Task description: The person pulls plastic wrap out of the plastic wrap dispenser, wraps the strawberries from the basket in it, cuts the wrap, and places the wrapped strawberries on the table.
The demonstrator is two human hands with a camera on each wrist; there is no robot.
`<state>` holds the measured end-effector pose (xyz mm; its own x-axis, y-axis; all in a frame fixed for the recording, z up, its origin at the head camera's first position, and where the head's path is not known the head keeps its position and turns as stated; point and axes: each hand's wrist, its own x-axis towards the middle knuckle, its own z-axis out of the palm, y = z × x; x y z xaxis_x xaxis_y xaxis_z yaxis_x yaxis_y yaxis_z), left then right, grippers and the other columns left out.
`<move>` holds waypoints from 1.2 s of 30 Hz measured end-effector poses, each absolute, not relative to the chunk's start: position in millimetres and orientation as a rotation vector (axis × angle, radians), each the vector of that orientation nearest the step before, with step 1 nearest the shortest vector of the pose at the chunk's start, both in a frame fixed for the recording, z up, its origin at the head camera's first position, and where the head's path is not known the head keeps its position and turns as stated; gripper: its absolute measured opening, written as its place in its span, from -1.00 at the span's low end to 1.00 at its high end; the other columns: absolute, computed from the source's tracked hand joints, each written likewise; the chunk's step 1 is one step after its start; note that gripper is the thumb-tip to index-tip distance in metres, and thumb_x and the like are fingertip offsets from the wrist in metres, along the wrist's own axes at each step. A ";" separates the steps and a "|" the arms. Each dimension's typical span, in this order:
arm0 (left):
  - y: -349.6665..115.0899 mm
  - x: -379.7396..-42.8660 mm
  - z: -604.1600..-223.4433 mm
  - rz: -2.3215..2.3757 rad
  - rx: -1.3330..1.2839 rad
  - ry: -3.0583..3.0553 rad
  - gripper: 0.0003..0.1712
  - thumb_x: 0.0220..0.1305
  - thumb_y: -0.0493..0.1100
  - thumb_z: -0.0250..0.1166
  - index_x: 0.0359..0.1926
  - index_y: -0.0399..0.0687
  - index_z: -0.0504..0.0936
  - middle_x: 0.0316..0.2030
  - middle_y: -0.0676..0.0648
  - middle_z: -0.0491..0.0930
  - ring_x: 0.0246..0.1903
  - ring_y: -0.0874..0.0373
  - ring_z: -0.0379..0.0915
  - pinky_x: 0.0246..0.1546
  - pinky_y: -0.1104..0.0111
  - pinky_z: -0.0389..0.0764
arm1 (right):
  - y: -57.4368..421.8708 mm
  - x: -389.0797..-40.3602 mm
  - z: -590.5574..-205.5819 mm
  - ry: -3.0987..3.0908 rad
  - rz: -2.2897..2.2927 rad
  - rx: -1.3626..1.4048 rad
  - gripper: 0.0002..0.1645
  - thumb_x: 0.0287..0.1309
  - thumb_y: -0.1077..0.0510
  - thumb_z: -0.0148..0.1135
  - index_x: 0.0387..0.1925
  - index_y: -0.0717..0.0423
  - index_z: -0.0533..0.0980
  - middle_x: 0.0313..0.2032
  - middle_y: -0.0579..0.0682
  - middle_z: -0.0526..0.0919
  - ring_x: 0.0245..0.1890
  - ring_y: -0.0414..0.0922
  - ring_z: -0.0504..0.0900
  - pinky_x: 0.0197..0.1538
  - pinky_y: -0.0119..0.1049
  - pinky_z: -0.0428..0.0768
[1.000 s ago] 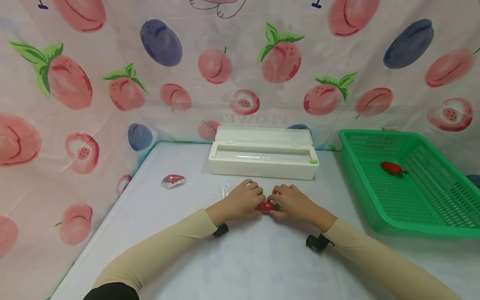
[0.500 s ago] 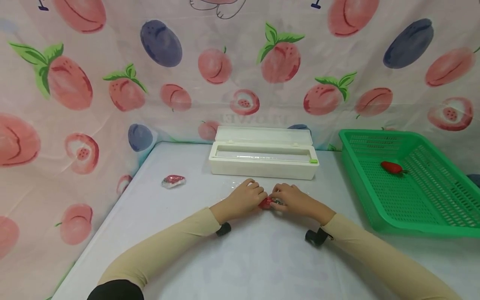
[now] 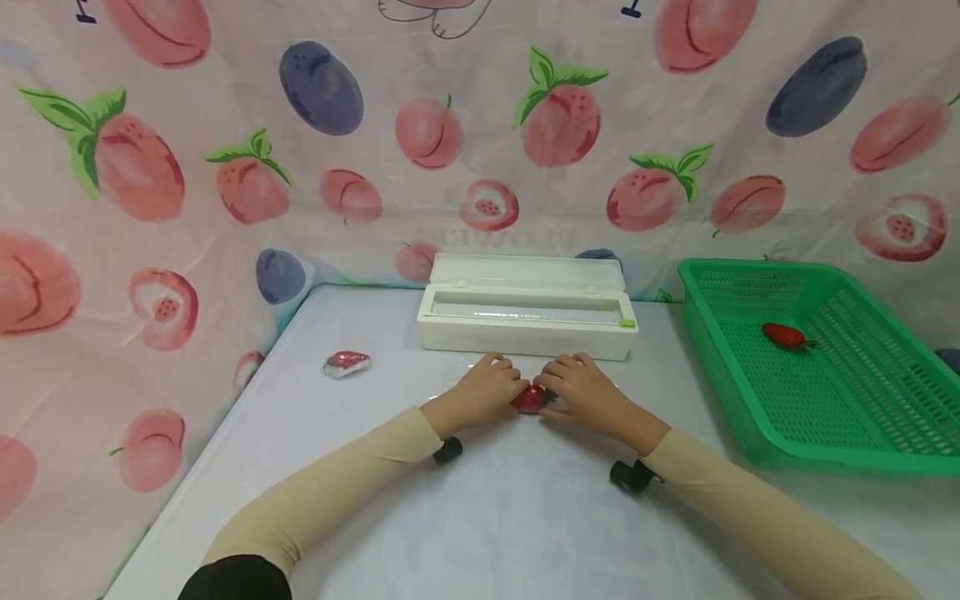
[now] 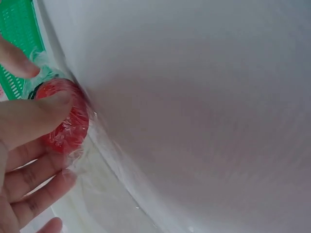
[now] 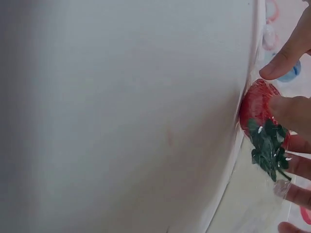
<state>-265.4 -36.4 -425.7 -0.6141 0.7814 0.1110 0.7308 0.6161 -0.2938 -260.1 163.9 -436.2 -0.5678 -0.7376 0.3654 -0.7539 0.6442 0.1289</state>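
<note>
The strawberry (image 3: 529, 399) is held between both hands, over the near side of the surface (image 3: 480, 517), in front of the white cling film dispenser (image 3: 525, 337). It is pinched by the fingers of the left hand (image 3: 486, 388) at its red end and by those of the right hand (image 3: 588, 390) at its leafy end. The thin cling film (image 4: 77, 162) could be torn if the hands were pulled apart, or be dragged loose where it clings to fingertips. The leaves (image 5: 268, 145) could be crushed, or the film pierced by the stem, under too firm a grip.

Leaves and stem are shown clearly under film by the right wrist view; in the left wrist view they are mostly hidden, but wrinkled film over the red flesh is revealed. Only in the head view is another strawberry (image 3: 783, 336) seen, lying in the green basket (image 3: 847, 465).
</note>
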 end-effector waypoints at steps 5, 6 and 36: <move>-36.5 -269.1 -429.6 0.371 -1.215 -2.693 -0.54 0.11 0.12 0.33 -0.02 0.03 0.61 -0.17 0.07 0.68 -0.08 0.14 0.54 0.19 0.21 0.37 | 159.6 -262.3 -435.2 -2.535 0.011 1.163 -0.43 -0.21 -0.14 0.48 -0.16 0.07 0.56 -0.22 -0.06 0.63 -0.10 -0.06 0.52 -0.03 -0.03 0.46; -36.5 -269.5 -430.3 0.372 -1.209 -2.705 -0.54 0.11 0.13 0.33 -0.02 0.03 0.60 -0.17 0.07 0.68 -0.08 0.14 0.53 0.19 0.20 0.37 | 158.8 -263.0 -435.2 -2.543 0.004 1.159 -0.44 -0.21 -0.13 0.49 -0.17 0.07 0.57 -0.22 -0.06 0.63 -0.11 -0.07 0.52 -0.03 -0.03 0.46; -28.9 -274.3 -435.0 0.323 -1.129 -2.827 -0.60 0.18 0.14 0.26 -0.10 -0.01 0.64 -0.19 0.06 0.68 -0.08 0.13 0.53 0.25 0.14 0.31 | 157.4 -267.8 -435.9 -2.566 0.000 1.157 -0.49 -0.16 -0.09 0.46 -0.16 0.07 0.57 -0.21 -0.04 0.63 -0.09 -0.05 0.51 0.01 0.01 0.44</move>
<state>-274.3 -28.9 -435.0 -0.7251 0.6887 -0.0040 0.6718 0.7060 -0.2242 -267.8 157.4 -435.9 -0.6181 -0.7296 0.2928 -0.7297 0.6710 0.1317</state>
